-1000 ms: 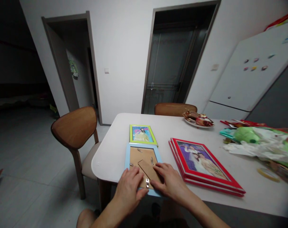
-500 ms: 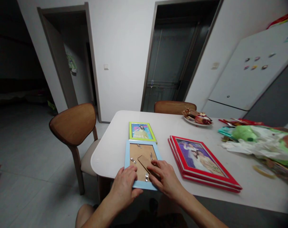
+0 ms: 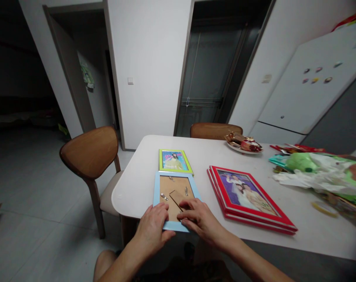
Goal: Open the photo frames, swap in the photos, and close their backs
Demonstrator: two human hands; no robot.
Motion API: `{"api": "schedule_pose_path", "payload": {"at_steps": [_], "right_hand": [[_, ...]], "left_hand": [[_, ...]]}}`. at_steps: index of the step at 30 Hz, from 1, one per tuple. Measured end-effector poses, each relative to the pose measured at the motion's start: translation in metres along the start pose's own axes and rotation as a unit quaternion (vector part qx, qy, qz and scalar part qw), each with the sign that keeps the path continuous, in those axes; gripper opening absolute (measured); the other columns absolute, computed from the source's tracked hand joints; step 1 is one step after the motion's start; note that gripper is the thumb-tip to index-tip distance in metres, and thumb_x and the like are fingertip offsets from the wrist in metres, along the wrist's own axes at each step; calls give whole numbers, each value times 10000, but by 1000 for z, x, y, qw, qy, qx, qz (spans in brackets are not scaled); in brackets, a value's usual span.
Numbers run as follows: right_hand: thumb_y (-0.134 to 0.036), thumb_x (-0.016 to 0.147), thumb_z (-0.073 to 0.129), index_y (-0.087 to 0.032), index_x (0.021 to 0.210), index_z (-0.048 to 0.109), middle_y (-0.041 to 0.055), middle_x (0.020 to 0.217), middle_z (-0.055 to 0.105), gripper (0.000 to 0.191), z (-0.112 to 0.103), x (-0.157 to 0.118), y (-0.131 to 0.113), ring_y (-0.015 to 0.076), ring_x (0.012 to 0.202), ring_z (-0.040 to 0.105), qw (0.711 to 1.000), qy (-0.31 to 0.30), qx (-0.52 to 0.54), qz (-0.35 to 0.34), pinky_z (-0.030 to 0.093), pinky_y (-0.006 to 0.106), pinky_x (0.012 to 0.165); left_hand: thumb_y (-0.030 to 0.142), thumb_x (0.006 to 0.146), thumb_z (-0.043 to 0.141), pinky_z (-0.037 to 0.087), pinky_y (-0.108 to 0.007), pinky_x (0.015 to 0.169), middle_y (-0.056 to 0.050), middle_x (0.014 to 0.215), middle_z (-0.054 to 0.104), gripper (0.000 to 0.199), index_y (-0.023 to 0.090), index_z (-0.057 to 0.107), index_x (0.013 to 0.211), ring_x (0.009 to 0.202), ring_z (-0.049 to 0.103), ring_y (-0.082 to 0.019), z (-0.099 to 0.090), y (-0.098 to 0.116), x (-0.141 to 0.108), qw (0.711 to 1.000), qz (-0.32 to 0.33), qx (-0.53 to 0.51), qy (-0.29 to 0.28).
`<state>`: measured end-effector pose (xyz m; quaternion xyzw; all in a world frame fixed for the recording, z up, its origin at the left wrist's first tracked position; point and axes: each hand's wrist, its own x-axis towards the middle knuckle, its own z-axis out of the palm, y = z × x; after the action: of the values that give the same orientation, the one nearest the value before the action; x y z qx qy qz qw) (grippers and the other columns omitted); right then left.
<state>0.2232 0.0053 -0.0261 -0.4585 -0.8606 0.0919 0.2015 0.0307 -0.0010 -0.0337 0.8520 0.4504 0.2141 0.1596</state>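
A light-blue picture frame (image 3: 158,185) lies face down at the near edge of the white table (image 3: 213,156), its brown backboard and metal clips showing. My left hand (image 3: 153,228) rests on the frame's near-left corner, fingers flat on the backboard. My right hand (image 3: 200,218) presses on the near-right part of the backboard, over the cardboard stand. Just beyond lies a green-framed picture (image 3: 174,160), face up.
A stack of red picture frames (image 3: 248,197) lies to the right. Farther right are plastic bags (image 3: 321,172), a tape roll (image 3: 324,208) and a plate of sweets (image 3: 243,143). Wooden chairs stand at the left (image 3: 88,152) and the far side (image 3: 216,130). A white fridge (image 3: 310,94) stands behind.
Both hands have slid slightly toward me along the blue frame's backboard. The view has shifted a little downward.
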Motion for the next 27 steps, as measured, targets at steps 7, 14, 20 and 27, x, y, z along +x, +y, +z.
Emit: {"api": "schedule_pose_path", "payload": {"at_steps": [7,14,20,27], "right_hand": [[-308,728,537,-257,678,653,9,866,564,136,5,13,-4,160,844,481,1000,21,3,23,373,299,727],[-293,778,458,-288,896,621,39,992,526,202,-7,-5,-6,173,933,452,998,-3,-13,-60,361,323,798],[-371,718,525,-280,1003,576,54,1107,482,304,-9,-14,-6,208,1016,416,997,-27,-7,-72,331,362,863],[-234,801,374,-162,1081,536,109,1019,521,332,-2,10,23,191,937,460,992,89,-46,77,366,321,825]], "left_hand": [[237,592,688,299,-437,952,-84,1170,509,308,192,508,838,1123,414,-245,-1,-1,0,1000,-6,5,-1],[249,600,675,325,-405,942,-73,1141,532,320,204,515,873,1119,422,-238,-1,-1,-1,1000,-13,-11,17],[228,578,688,334,-381,939,-79,1156,523,311,191,527,842,1113,427,-233,1,-3,-1,1000,-11,-11,23],[212,544,706,330,-378,947,-72,1160,526,309,195,531,798,1118,426,-225,1,-3,0,999,-20,-17,25]]}}
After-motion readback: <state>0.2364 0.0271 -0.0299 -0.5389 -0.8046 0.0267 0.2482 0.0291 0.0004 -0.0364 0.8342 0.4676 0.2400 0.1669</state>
